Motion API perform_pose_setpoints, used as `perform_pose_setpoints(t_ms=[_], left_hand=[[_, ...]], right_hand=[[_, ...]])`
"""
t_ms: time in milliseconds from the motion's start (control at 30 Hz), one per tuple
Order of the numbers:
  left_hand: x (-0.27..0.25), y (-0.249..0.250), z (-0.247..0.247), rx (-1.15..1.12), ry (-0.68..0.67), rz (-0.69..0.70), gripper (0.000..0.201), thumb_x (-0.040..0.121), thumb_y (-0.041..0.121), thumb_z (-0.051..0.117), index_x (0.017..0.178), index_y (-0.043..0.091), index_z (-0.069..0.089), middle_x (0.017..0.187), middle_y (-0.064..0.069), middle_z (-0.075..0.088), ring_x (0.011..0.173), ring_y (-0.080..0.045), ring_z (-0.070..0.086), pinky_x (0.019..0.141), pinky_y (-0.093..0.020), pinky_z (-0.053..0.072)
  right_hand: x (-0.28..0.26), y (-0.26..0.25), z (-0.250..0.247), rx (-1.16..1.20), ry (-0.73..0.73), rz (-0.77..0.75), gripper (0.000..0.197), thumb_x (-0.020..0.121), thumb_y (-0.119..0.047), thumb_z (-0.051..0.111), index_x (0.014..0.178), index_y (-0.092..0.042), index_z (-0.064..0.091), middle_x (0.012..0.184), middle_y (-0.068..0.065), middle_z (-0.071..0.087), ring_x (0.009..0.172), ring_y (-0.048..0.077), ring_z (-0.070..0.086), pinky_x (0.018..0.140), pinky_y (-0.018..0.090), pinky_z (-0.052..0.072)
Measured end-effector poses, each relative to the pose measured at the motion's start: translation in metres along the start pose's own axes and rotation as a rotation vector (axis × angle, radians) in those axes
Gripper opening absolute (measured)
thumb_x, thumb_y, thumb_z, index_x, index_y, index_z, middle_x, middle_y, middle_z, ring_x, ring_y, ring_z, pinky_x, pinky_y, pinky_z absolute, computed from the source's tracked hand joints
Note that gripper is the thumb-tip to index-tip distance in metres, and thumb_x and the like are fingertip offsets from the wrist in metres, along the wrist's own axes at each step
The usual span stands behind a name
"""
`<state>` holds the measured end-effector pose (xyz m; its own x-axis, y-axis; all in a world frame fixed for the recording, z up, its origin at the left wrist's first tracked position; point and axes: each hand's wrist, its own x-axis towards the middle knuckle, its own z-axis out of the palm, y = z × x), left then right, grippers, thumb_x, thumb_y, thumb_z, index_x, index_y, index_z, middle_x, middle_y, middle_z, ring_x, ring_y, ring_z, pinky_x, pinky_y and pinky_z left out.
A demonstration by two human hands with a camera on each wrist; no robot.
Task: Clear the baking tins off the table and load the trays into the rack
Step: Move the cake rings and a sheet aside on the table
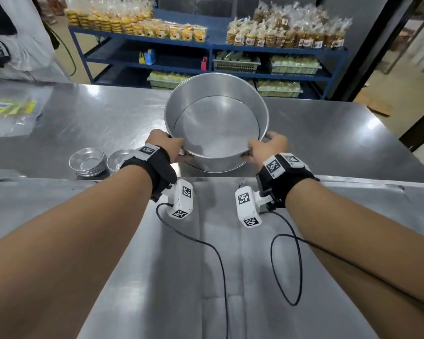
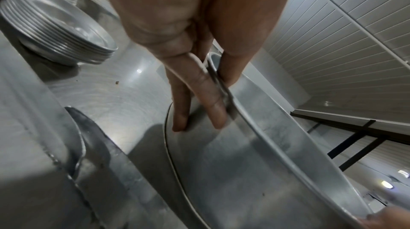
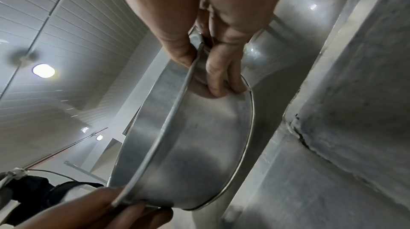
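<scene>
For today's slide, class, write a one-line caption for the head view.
Both hands, left hand and right hand, grip a large round tin by its rim, tilted above the steel table.

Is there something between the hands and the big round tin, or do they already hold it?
Nothing stands between them. The left hand and the right hand both grip the rim of the large round baking tin, thumbs inside, fingers outside. No rack is in view.
</scene>
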<state>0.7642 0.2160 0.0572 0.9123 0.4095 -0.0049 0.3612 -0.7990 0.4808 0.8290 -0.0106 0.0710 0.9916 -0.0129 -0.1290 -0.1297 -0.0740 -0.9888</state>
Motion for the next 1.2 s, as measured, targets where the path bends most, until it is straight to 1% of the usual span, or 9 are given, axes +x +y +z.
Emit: perform_pose_setpoints(t_ms=[200, 333, 467, 567, 667, 833, 933, 1033, 1200], left_hand=[[0.016, -0.011, 0.012, 0.233, -0.005, 0.111, 0.050, 0.088, 0.062, 0.057, 0.113, 0.019, 0.066, 0.095, -0.007, 0.074, 0.092, -0.027, 0.068, 0.087, -0.032, 0.051], [0.016, -0.011, 0.014, 0.305, -0.038, 0.119, 0.056, 0.083, 0.065, 0.059, 0.110, 0.017, 0.065, 0.093, -0.011, 0.072, 0.091, -0.029, 0.067, 0.084, -0.032, 0.052], [0.012, -0.003, 0.014, 0.229, -0.029, 0.067, 0.045, 0.093, 0.056, 0.052, 0.113, 0.016, 0.059, 0.097, -0.009, 0.072, 0.094, -0.030, 0.067, 0.089, -0.034, 0.053], [0.003, -0.001, 0.015, 0.139, -0.030, 0.024, 0.043, 0.094, 0.052, 0.052, 0.115, 0.015, 0.056, 0.090, -0.010, 0.068, 0.084, -0.030, 0.062, 0.076, -0.031, 0.049], [-0.013, 0.003, 0.017, -0.067, -0.009, -0.052, 0.037, 0.091, 0.041, 0.063, 0.114, 0.011, 0.056, 0.071, -0.006, 0.052, 0.072, -0.027, 0.048, 0.064, -0.027, 0.034], [-0.045, 0.022, 0.007, -0.525, -0.033, -0.297, 0.050, 0.076, 0.036, 0.073, 0.106, -0.003, 0.069, 0.085, -0.014, 0.069, 0.083, -0.032, 0.070, 0.076, -0.040, 0.062], [-0.080, 0.032, -0.007, -0.422, -0.122, -0.267, 0.026, 0.077, 0.024, 0.070, 0.092, 0.004, 0.074, 0.091, -0.015, 0.075, 0.070, -0.025, 0.068, 0.061, -0.032, 0.059], [-0.126, 0.042, -0.025, -0.367, -0.211, -0.224, 0.024, 0.082, 0.025, 0.069, 0.090, 0.003, 0.074, 0.091, -0.017, 0.075, 0.067, -0.026, 0.065, 0.069, -0.040, 0.063], [-0.214, 0.050, -0.062, -0.101, -0.226, -0.137, 0.027, 0.086, 0.030, 0.068, 0.090, 0.004, 0.074, 0.085, -0.010, 0.070, 0.079, -0.026, 0.065, 0.077, -0.033, 0.057]], right_hand=[[0.032, 0.017, 0.004, -0.220, -0.029, 0.012, 0.014, 0.060, -0.024, 0.066, 0.071, -0.017, 0.060, 0.082, 0.014, 0.073, 0.077, 0.034, 0.073, 0.068, 0.048, 0.061], [0.026, 0.014, 0.005, -0.129, -0.017, 0.061, 0.006, 0.066, -0.004, 0.062, 0.071, -0.004, 0.063, 0.062, 0.017, 0.069, 0.062, 0.038, 0.071, 0.061, 0.055, 0.060], [0.021, 0.010, 0.000, -0.114, -0.034, 0.113, 0.003, 0.080, 0.006, 0.063, 0.079, 0.003, 0.062, 0.060, 0.011, 0.063, 0.045, 0.019, 0.064, 0.045, 0.031, 0.056], [0.021, 0.012, 0.002, -0.136, -0.030, 0.118, 0.009, 0.079, 0.001, 0.065, 0.071, -0.002, 0.062, 0.061, 0.010, 0.065, 0.060, 0.029, 0.068, 0.062, 0.045, 0.061], [0.011, 0.018, 0.003, -0.200, -0.039, 0.098, 0.012, 0.073, -0.013, 0.072, 0.065, -0.012, 0.063, 0.064, 0.005, 0.067, 0.068, 0.028, 0.069, 0.078, 0.044, 0.060], [-0.026, 0.012, -0.013, -0.491, -0.079, -0.012, 0.012, 0.075, -0.020, 0.073, 0.072, -0.022, 0.062, 0.077, 0.000, 0.070, 0.076, 0.027, 0.070, 0.075, 0.039, 0.060], [-0.054, 0.002, -0.027, -0.761, -0.149, -0.171, 0.014, 0.081, -0.022, 0.069, 0.095, -0.023, 0.071, 0.099, 0.000, 0.072, 0.092, 0.023, 0.068, 0.085, 0.031, 0.054], [-0.098, -0.010, -0.039, -0.922, -0.219, -0.264, 0.013, 0.083, -0.020, 0.066, 0.094, -0.021, 0.073, 0.098, 0.003, 0.073, 0.091, 0.023, 0.067, 0.080, 0.026, 0.051], [-0.189, -0.029, -0.059, -1.083, -0.338, -0.360, 0.021, 0.088, -0.021, 0.057, 0.105, -0.020, 0.071, 0.105, 0.009, 0.069, 0.097, 0.029, 0.066, 0.089, 0.037, 0.055]])
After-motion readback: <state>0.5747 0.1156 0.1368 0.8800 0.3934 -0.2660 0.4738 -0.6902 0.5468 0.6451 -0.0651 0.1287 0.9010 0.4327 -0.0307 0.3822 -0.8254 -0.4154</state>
